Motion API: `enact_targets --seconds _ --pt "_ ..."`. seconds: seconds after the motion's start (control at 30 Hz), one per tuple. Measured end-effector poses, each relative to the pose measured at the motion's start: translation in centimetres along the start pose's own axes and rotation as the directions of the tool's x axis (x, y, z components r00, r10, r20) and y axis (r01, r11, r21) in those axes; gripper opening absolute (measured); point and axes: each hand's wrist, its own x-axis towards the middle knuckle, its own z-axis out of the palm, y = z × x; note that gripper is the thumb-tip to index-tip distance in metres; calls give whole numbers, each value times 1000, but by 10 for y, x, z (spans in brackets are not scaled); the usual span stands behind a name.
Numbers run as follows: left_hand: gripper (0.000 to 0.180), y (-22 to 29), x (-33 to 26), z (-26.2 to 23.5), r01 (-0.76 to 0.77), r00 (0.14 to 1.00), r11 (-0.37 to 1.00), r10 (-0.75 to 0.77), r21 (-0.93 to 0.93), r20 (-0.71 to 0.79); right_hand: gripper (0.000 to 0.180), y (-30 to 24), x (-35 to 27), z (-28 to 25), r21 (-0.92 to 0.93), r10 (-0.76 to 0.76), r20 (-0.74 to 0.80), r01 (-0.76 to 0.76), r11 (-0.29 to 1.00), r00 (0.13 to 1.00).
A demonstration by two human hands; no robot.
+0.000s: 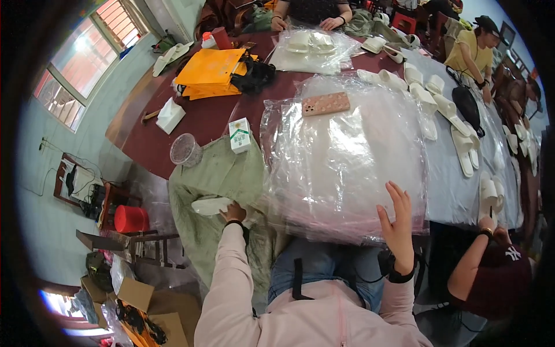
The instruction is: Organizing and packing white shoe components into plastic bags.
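My left hand [235, 213] grips one end of a white slipper [209, 206] above a pale green woven sack [196, 179]. The fingers wrap over the slipper's edge, and its far end points left. My right hand [397, 220] is raised with its fingers stretched out and holds nothing. It hovers by the right front edge of a thick stack of clear plastic bags [347, 173] that lies in front of me. A phone in a pinkish patterned case [326, 104] rests on top of the stack, toward its far side.
Left of the bags stand a small carton [239, 136], a clear round tub [185, 150] and a white box [170, 115]. Yellow-orange bags [211, 72] lie farther back. White slippers [462, 144] cover the right side. Co-workers sit across [318, 11] and at right [491, 272].
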Motion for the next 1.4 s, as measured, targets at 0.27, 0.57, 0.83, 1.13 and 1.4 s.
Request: enact_targets --seconds 0.27,0.57,0.83,1.13,1.4 --pt "61 36 46 70 -345 894 902 232 259 383 45 3 -2 5 4 53 24 -53 999 998" --pt "57 -28 -16 119 -144 875 975 45 170 483 43 -13 -1 7 198 19 37 -26 980 999" --pt "56 1 -59 63 -100 746 977 -53 190 664 42 -11 -9 12 211 25 72 -39 977 997" --pt "54 -201 -163 48 -108 537 968 -135 227 833 40 0 -14 7 185 49 76 -62 981 996" --pt "49 -207 -224 42 326 456 939 -52 -113 888 47 -32 -7 23 331 -86 87 53 942 993"
